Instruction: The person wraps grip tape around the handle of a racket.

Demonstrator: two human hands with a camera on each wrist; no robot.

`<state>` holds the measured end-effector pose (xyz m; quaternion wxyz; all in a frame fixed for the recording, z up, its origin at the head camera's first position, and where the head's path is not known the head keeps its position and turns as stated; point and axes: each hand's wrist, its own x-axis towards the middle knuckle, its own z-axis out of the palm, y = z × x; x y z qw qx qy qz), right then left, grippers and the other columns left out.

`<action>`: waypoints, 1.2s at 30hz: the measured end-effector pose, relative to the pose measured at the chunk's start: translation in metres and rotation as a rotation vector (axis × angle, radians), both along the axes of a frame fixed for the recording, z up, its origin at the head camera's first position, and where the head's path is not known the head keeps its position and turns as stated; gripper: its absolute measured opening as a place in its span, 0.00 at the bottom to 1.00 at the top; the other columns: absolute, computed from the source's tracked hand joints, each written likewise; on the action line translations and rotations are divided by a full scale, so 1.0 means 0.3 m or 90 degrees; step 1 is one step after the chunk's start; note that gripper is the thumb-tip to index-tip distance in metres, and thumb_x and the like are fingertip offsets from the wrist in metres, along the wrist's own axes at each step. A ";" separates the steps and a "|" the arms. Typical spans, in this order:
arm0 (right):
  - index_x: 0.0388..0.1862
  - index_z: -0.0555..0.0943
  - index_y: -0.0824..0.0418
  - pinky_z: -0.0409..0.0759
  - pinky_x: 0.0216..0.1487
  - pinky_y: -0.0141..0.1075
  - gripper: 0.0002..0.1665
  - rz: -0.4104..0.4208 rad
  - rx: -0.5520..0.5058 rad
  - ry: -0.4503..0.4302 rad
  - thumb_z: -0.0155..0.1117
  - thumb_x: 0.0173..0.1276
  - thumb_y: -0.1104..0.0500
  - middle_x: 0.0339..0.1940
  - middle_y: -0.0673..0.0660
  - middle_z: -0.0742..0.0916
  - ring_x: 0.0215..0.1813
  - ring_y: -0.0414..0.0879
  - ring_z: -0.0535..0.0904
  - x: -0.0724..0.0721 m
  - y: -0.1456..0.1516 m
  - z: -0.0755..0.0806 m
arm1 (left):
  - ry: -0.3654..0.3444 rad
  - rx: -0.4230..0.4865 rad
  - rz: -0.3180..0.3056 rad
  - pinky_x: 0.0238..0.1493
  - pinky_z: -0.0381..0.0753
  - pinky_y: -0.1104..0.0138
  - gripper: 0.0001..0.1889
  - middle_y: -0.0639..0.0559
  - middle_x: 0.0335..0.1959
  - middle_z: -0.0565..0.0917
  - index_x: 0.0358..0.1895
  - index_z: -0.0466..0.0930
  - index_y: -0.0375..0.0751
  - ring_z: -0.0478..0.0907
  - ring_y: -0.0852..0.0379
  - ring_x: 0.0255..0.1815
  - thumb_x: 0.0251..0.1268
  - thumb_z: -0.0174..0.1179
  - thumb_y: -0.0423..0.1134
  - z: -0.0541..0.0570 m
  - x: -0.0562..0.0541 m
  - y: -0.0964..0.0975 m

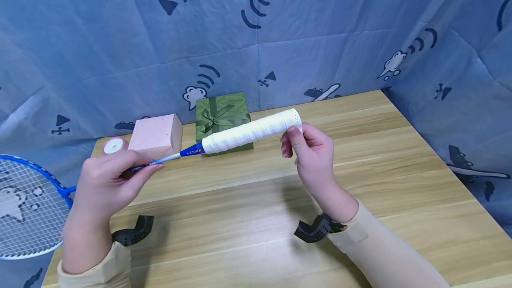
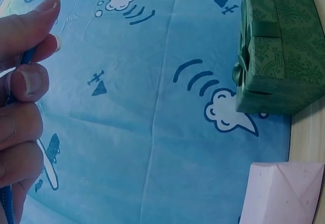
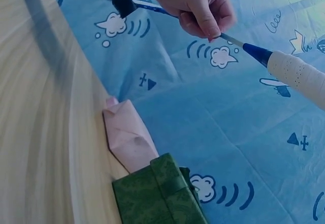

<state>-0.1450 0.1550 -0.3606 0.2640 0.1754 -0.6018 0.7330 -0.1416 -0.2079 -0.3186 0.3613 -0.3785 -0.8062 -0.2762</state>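
A badminton racket (image 1: 172,157) is held up across my front, its blue strung head (image 1: 32,208) at the far left and its handle end rising to the right. My left hand (image 1: 116,177) pinches the thin shaft between thumb and fingers; in the right wrist view the same left hand (image 3: 200,10) holds it just short of the blue cone. White perforated grip tape (image 1: 248,132) winds around the handle in overlapping turns. At the butt end, my right hand (image 1: 314,150) pinches the tape between thumb and curled fingers. Its fingertips are partly hidden behind the thumb.
Behind the racket, a green gift box (image 1: 224,110) with a ribbon bow stands at the back of the wooden table (image 1: 380,168). Left of it are a pink wrapped box (image 1: 154,134) and a pink-and-white roll (image 1: 114,146). A blue patterned cloth (image 1: 256,34) hangs behind.
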 end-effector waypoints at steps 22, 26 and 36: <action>0.38 0.82 0.57 0.58 0.13 0.32 0.14 0.026 0.023 -0.005 0.64 0.76 0.48 0.17 0.50 0.76 0.16 0.40 0.63 0.008 0.012 0.001 | -0.059 -0.057 0.059 0.25 0.62 0.74 0.25 0.60 0.22 0.78 0.30 0.87 0.46 0.63 0.69 0.21 0.77 0.54 0.61 0.006 0.009 0.005; 0.40 0.81 0.58 0.62 0.15 0.32 0.13 0.039 0.024 0.008 0.61 0.78 0.49 0.18 0.51 0.78 0.17 0.41 0.66 0.009 0.011 0.003 | -0.041 -0.064 0.065 0.25 0.59 0.74 0.26 0.60 0.21 0.76 0.32 0.87 0.43 0.61 0.68 0.21 0.79 0.54 0.59 0.007 0.010 0.013; 0.34 0.73 0.79 0.73 0.19 0.30 0.30 0.044 0.021 0.043 0.62 0.76 0.49 0.23 0.52 0.84 0.21 0.42 0.78 0.003 0.012 0.006 | -0.048 -0.063 0.019 0.25 0.67 0.77 0.24 0.58 0.23 0.81 0.36 0.89 0.41 0.66 0.68 0.20 0.78 0.56 0.57 0.004 0.008 0.009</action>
